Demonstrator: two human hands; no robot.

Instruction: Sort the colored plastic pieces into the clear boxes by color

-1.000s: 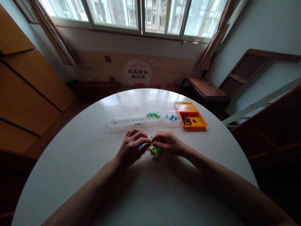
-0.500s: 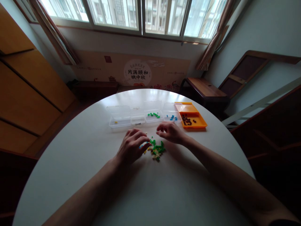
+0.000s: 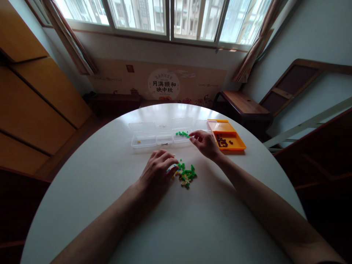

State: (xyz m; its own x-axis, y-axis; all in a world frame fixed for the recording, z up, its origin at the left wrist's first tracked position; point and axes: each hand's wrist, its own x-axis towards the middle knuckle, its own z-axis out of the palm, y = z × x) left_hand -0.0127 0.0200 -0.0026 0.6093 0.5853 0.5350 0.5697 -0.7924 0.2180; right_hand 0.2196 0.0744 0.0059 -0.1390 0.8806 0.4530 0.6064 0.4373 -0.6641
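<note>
My left hand rests on the table at the left side of a pile of small building bricks, green, yellow, cream and a few blue. Its fingers curve over the near pieces, thumb and forefinger apart, gripping nothing that I can see. Past the pile, my right hand reaches to the right edge of a clear box with green bricks in it. Thumb and forefinger come together there; whatever lies between them is too small to make out. That hand covers most of the clear box of blue bricks beside it.
An orange box with an open lid holds dark brown bricks at the right. Further left stand a small clear box and a wider clear box with one yellow piece. All sit on a round white table.
My right hand has moved up and away from beside the pile to the box of green bricks. My left hand stays at the pile. The view has shifted slightly.
</note>
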